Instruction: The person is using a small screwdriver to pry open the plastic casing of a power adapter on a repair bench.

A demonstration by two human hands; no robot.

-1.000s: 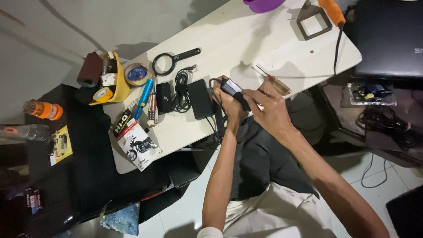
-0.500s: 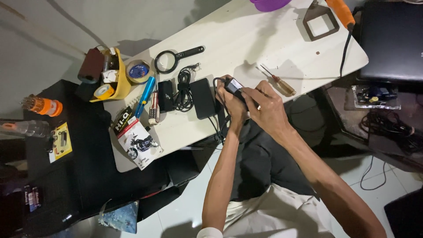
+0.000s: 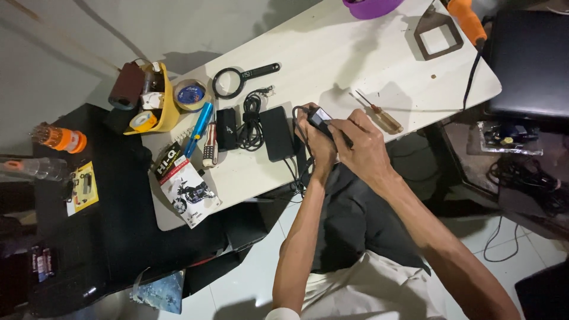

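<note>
Both hands meet at the near edge of a pale wooden table (image 3: 332, 53). My left hand (image 3: 317, 148) and my right hand (image 3: 361, 145) together grip a small black plug-like device (image 3: 319, 115) with a light face, from which a black cable (image 3: 296, 172) hangs off the table edge. A black rectangular adapter (image 3: 277, 133) lies just left of the hands. A screwdriver with an amber handle (image 3: 379, 114) rests on the table right of my right hand.
Left of the adapter lie a coiled cable (image 3: 252, 121), a magnifying glass (image 3: 234, 80), a blue pen (image 3: 198, 127), tape rolls and a yellow holder (image 3: 160, 101). A printed packet (image 3: 184, 184) overhangs the edge. An orange-handled tool (image 3: 465, 18) and a dark case (image 3: 530, 59) sit at right.
The hands have kept hold of the small device and shifted slightly on it. The view has drifted a little; the items on the table have stayed put.
</note>
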